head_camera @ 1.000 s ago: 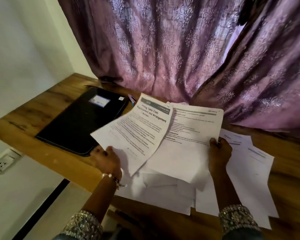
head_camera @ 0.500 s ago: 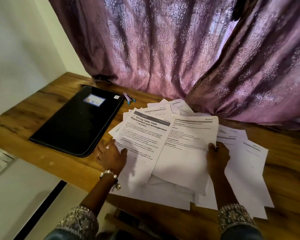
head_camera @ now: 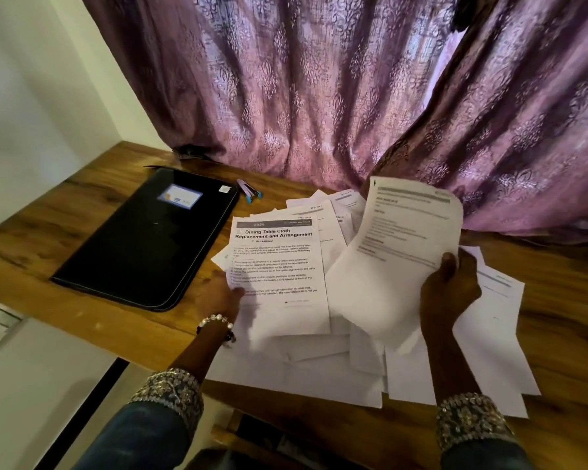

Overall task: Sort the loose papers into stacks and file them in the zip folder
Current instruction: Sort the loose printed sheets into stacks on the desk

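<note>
The loose papers are spread in an overlapping pile across the centre and lower right of the frame, on the wooden table. The topmost flat sheet lies with its long axis running from the lower edge of the frame towards the top, heading end uppermost. Its heading is read as "Dining Table Cloth Replacement and Arrangement"; the body text below is too small to be read. Sheets fanned out behind it carry small corner headings that cannot be read with certainty.

A second sheet is held raised above the pile, right of centre, heading end up and curling at the top. Its print is blurred.

The right hand grips this raised sheet at its lower right edge, fingers curled behind and thumb in front. The left hand rests on the left edge of the headed sheet; it cannot be told whether that edge is pinched.

The black zip folder lies flat at centre left, long axis running diagonally from lower left to upper right. A small label is fixed near its upper end; its writing is illegible.
</note>
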